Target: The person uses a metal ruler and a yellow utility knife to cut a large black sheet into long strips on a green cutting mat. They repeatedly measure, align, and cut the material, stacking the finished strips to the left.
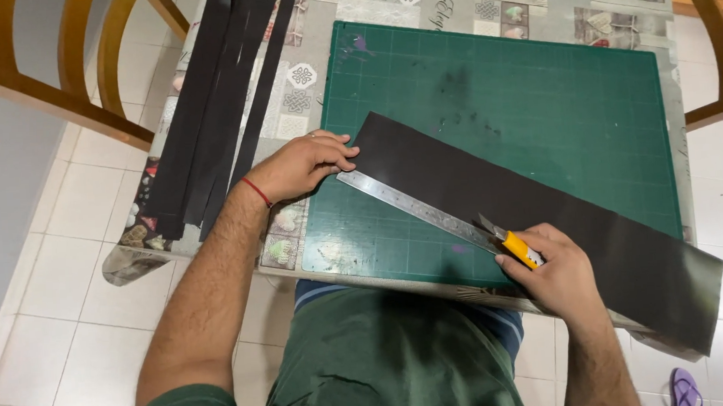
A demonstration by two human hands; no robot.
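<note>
A long black sheet [529, 209] lies slantwise across a green cutting mat [505, 94], its right end hanging past the table edge. A steel ruler [412, 208] rests along the sheet's near edge. My left hand [301, 165] presses down on the ruler's far end and the sheet's corner, fingers spread flat. My right hand [554, 271] grips a yellow utility knife [510, 244], whose blade touches the sheet beside the ruler's near end.
Several cut black strips [221, 94] lie on the patterned tablecloth [289, 107] left of the mat. Wooden chairs stand at the far left [77, 70] and far right [716, 47]. White tiled floor surrounds the table; a purple sandal [685, 388] lies at lower right.
</note>
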